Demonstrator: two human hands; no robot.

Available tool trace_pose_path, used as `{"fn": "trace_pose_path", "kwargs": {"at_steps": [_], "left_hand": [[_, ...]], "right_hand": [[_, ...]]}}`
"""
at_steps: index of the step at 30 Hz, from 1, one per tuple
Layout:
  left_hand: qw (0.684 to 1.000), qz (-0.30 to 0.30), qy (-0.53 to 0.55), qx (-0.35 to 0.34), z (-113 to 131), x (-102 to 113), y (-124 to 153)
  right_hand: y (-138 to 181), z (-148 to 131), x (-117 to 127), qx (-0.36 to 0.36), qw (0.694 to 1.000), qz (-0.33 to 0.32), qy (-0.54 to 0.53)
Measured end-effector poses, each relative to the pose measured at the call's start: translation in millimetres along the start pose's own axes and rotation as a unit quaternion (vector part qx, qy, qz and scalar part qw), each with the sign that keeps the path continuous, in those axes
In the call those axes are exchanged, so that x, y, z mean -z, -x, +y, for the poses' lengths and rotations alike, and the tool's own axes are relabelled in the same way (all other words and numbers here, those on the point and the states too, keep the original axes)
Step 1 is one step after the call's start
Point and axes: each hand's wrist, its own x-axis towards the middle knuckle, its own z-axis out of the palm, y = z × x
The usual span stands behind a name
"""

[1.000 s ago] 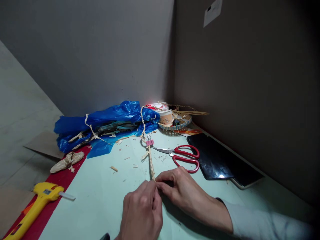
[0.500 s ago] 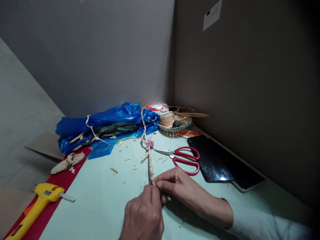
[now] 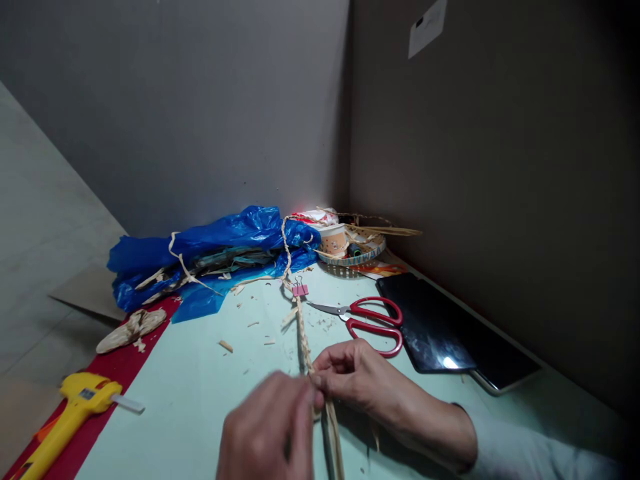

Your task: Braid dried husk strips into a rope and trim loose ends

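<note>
A tan braided straw cord point(image 3: 302, 331) runs down the pale green table from a pink binder clip point(image 3: 300, 290) toward me. My right hand point(image 3: 350, 378) pinches the cord's near end between thumb and fingers. My left hand point(image 3: 267, 430), blurred by motion, is closed just left of it at the same spot, touching the loose strands point(image 3: 334, 433) that trail down between the two hands. What the left fingers grip is hidden.
Red-handled scissors point(image 3: 373, 320) lie right of the cord, next to a black tablet point(image 3: 440, 327). A blue plastic bag point(image 3: 210, 257) with straw and a paper cup point(image 3: 333, 238) sit at the back. A yellow glue gun point(image 3: 70, 413) lies on a red mat at the left.
Both hands have shifted slightly toward me along the cord. The left hand has dropped lower and left and is now blurred. Loose strands now show below the hands.
</note>
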Motion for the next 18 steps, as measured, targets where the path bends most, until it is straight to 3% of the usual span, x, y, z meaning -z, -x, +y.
{"fn": "trace_pose_path", "kwargs": {"at_steps": [1,2,4,6,7,13,18], "left_hand": [[1.0,-0.003,0.02,0.021,-3.0,4.2,-9.2],[0.989,-0.059,0.103,0.092,-6.4,6.8,-17.7],[0.925,-0.184,0.29,0.164,-12.3,7.3,-30.0],[0.874,-0.21,0.385,0.207,-14.3,4.4,-35.3],[0.865,-0.213,0.398,0.22,-13.5,3.0,-35.8],[0.881,-0.189,0.351,0.257,-3.1,1.5,-31.2],[0.887,-0.178,0.347,0.247,-3.4,3.1,-28.4]], "right_hand": [[0.4,-1.1,0.1,0.008,1.0,-0.013,-0.013],[0.6,-2.1,0.0,0.017,0.999,-0.028,-0.03],[0.7,-3.7,-0.2,0.03,0.996,-0.061,-0.062],[0.6,-4.3,0.3,0.041,0.994,-0.077,-0.06],[0.6,-4.3,1.0,0.045,0.995,-0.078,-0.043],[2.8,-2.2,8.1,0.075,0.991,-0.029,0.105],[2.7,-0.6,10.0,0.103,0.979,-0.033,0.171]]}}
